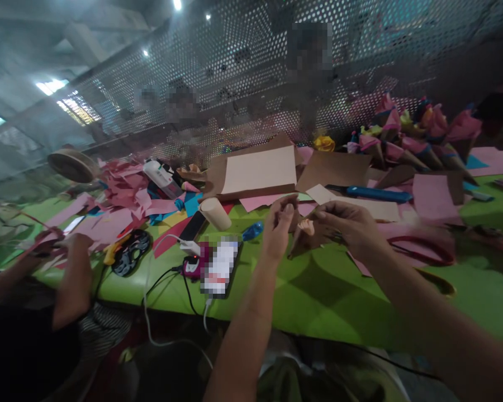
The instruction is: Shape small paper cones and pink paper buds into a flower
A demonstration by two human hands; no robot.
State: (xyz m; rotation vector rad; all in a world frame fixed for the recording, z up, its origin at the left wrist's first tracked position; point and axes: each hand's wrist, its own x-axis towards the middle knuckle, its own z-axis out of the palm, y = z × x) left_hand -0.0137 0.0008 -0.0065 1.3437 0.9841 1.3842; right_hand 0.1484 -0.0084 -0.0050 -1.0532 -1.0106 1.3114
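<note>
Above the green table [318, 290], my left hand [279, 226] and my right hand [350, 226] meet on a brown paper cone [304, 241] with a small peach-coloured paper flower [307, 225] at its top. My right hand grips the cone with curled fingers. My left hand's fingers are pinched at the cone's upper edge. The cone's point hangs down toward the table.
Brown and pink paper sheets [260, 170] lie behind my hands, with a blue tool [377, 194], red scissors [423, 251] at right and finished paper cones [406, 139] along the mesh screen. A phone [220, 265] on a cable lies left. A co-worker's arms [71, 273] work at far left.
</note>
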